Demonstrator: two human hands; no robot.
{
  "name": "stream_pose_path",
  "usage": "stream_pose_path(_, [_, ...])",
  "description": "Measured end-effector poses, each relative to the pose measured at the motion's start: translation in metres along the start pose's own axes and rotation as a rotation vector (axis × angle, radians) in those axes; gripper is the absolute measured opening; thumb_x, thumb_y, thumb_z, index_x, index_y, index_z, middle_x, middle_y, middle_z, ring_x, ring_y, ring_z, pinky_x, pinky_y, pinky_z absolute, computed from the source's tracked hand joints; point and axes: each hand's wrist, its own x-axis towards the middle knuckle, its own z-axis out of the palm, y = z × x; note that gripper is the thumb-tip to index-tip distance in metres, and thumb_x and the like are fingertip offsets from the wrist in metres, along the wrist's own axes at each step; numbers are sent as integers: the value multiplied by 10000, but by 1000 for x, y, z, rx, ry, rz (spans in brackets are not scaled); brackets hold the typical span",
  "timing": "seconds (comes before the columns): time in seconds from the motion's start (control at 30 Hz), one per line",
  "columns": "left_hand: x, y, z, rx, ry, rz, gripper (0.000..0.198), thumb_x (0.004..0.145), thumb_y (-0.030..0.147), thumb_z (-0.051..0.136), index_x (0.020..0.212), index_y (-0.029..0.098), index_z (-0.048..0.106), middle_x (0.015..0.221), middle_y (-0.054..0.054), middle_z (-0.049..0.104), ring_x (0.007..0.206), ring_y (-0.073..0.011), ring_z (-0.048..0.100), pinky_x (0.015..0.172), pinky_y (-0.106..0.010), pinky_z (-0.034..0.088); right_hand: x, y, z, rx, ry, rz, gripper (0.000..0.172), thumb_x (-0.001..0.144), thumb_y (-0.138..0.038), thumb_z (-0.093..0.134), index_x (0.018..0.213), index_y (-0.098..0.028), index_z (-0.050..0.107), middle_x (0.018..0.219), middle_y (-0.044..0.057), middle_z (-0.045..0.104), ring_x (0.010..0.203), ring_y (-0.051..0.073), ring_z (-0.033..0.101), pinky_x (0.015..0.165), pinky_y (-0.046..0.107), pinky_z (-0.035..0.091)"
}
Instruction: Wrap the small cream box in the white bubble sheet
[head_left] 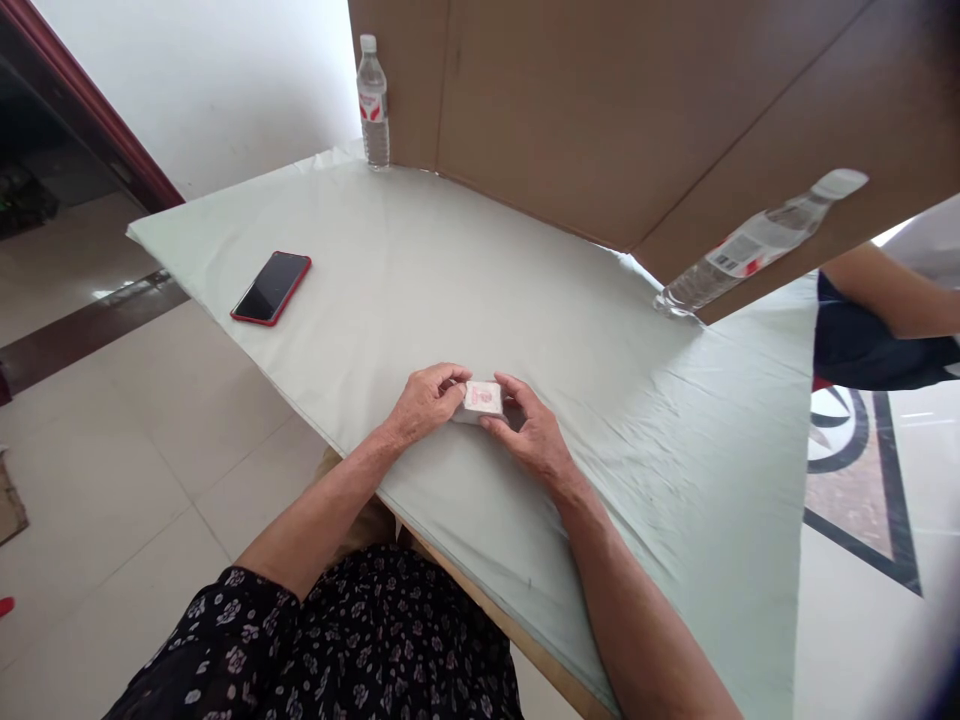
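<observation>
Holding a small white pack (482, 398) between them, the two hands sit close together, the left hand (429, 402) pinching one end with thumb and forefinger, the right hand (534, 435) curling thumb and fingers narrowly round the other. The pack is a squat block with square corners, its pale upper face printed in pinkish red, the print too small to read; it is just above or on the pale green cloth (465, 280), I cannot tell which. On the person's side of the pack, the near edge of the bench (544, 668) cuts past on a diagonal, with a wooden strip showing under the fabric. Beyond the pack, a broad stretch of cloth runs to the foot of a tall brown cardboard panel (570, 110), giving the hands more room forward than back. Left of the pack and farther off lies a dark-screened smartphone (271, 289) in a red case, near the bench's edge. Farther still on that side stands a clear ribbed plastic bottle (373, 110) with a white cap; a second water bottle (757, 250), right of the pack and beyond it, appears slanted against the cardboard. The fabric is smooth past the pack and finely creased to its right.
</observation>
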Motion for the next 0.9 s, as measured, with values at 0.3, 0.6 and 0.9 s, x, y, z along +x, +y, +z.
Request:
stream_pose_path(0.3, [1, -1, 0, 53, 51, -38, 232, 849, 152, 536, 1000, 138, 713, 816, -37, 698, 722, -131, 626, 657, -231, 512, -3, 0, 0, -52, -56, 4, 692, 791, -388, 740, 1429, -289, 491, 1416, 96, 598, 1230, 307, 585, 1093, 523, 426])
stream_pose_path(0.6, [0, 1, 0, 53, -5, -73, 241, 873, 232, 571, 1030, 113, 710, 854, -56, 718, 749, -141, 639, 711, -251, 530, -3, 1, -1, -93, -31, -31, 651, 795, -334, 695, 1414, -267, 502, 1341, 102, 644, 1177, 294, 623, 1050, 512, 470])
stream_pose_path(0.9, [0, -2, -2, 1, -51, -116, 635, 798, 368, 716, 1362, 130, 548, 1092, -102, 684, 829, -141, 630, 799, -283, 529, -6, -7, 6, -122, 130, -189, 628, 861, -311, 643, 1455, -279, 441, 1328, 108, 648, 1204, 268, 622, 1034, 486, 501])
